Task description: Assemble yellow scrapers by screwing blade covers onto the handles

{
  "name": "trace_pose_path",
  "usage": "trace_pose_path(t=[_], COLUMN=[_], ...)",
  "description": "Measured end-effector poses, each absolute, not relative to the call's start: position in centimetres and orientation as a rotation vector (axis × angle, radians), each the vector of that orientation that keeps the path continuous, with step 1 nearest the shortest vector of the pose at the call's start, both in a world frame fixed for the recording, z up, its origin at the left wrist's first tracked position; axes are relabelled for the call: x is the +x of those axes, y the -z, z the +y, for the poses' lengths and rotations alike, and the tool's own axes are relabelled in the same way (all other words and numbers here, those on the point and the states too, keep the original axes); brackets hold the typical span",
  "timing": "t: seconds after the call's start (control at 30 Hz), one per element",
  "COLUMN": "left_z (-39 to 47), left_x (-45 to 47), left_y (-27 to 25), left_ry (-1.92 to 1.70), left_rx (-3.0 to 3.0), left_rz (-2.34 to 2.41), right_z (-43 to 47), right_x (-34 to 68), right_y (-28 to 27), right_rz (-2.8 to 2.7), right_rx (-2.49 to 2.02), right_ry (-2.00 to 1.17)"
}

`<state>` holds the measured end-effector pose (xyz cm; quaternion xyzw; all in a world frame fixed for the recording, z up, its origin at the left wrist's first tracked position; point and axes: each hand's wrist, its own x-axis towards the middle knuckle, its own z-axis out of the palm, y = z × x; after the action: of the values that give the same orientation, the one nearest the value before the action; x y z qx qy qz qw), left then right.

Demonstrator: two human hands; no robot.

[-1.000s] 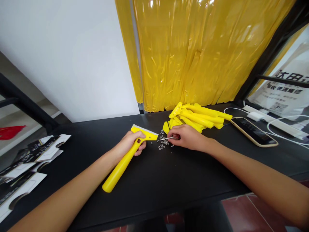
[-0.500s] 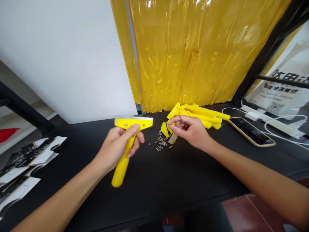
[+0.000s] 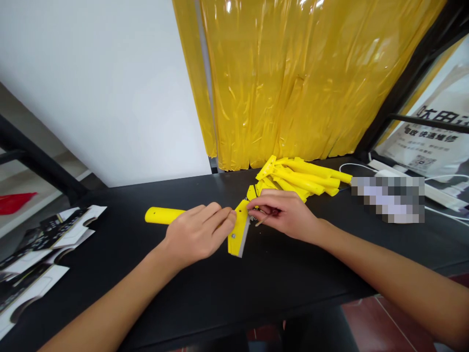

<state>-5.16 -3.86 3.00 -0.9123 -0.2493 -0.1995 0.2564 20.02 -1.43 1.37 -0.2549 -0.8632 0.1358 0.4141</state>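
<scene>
1. Your left hand (image 3: 200,230), near centre frame, is closed round the yellow scraper (image 3: 239,227) by its neck, back of the hand uppermost.
2. Your right hand (image 3: 289,210), just right of centre, has its fingers drawn in narrow on a thin rod (image 3: 261,221); the hand hides part of it.
3. Scraper's long axis: nearly level across the frame. Handle end pokes out left of your left hand; head sits to the right, between both hands, slanting upper right to lower left.
4. Key relation: the head's upper end, with its dark hole, lies right by your right fingertips; touching or just beside, can't tell. The lower end, with a bright screw (image 3: 233,236), lies farther off. Blade (image 3: 243,245) faces right.
5. Small metal hardware (image 3: 252,218) on the worktop (image 3: 190,293), partly hidden by your right hand.
6. Beyond, right of centre: heaped yellow handles (image 3: 304,178).
</scene>
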Motion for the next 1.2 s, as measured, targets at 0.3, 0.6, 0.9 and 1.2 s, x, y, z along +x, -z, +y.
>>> trace_pose_path(t=[0.3,0.6,0.9,1.2], left_z=[-4.1,-4.0,-3.8,-4.0], left_x=[-4.8,-4.6,-4.5,-4.3], left_y=[-2.4,-2.1,-1.9,-2.2], left_ry=[0.524,0.396,0.528,0.534], left_rx=[-2.516,-2.551,-2.603,-2.441], left_rz=[-0.546,-0.457,-0.41,-0.291], right_z=[-1.5,-1.1,-0.8,-0.9], right_x=[19.9,19.9,19.6,19.8], right_y=[-1.0,-1.2,-1.3,-1.5], right_rz=[-2.261,-2.24,-1.893,-1.725], right_rx=[-0.634,-0.689,-0.964,-1.061], right_ry=[-0.39,-0.691,-1.387,-1.659])
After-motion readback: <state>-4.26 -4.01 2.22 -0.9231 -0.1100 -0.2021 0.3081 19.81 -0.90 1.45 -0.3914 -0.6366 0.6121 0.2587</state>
